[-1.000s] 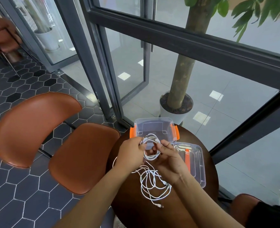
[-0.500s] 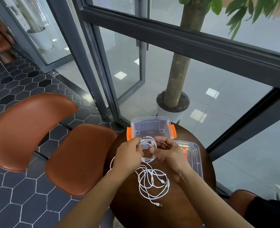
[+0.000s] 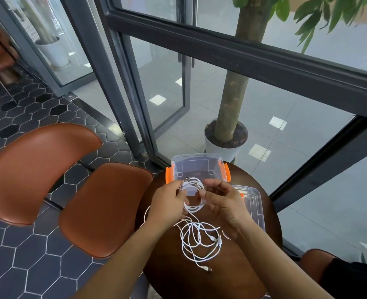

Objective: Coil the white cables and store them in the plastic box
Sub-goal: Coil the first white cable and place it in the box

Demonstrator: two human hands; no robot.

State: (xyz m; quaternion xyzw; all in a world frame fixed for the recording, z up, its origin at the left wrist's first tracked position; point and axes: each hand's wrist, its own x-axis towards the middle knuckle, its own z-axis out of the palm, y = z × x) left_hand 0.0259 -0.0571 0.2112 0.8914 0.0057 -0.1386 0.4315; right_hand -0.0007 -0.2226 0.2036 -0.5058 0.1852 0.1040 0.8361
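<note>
White coil of cable (image 3: 192, 207) shows only in part: its left arc disappears behind the fingers of the left hand (image 3: 169, 201), and its right arc behind the thumb of the right hand (image 3: 223, 203), so the number of turns is hard to make out. Both forearms run out of the bottom of the view. The near wall of the plastic box (image 3: 196, 162) is partly covered by the coil and the fingertips, and the right hand and wrist cover much of the clear lid (image 3: 254, 201). The left hand pinches the coil at its upper left, where a plug end sticks out. The right hand pinches the opposite side between thumb and forefinger, its other fingers loosely curled above. The coil hangs between the two grips, just in front of the open box and above the round dark wooden table (image 3: 169, 262). From its lower edge a strand drops to the loose cables (image 3: 199, 238), which lie tangled on the table below the hands, between the wrists, with one plug lying nearest the person.
</note>
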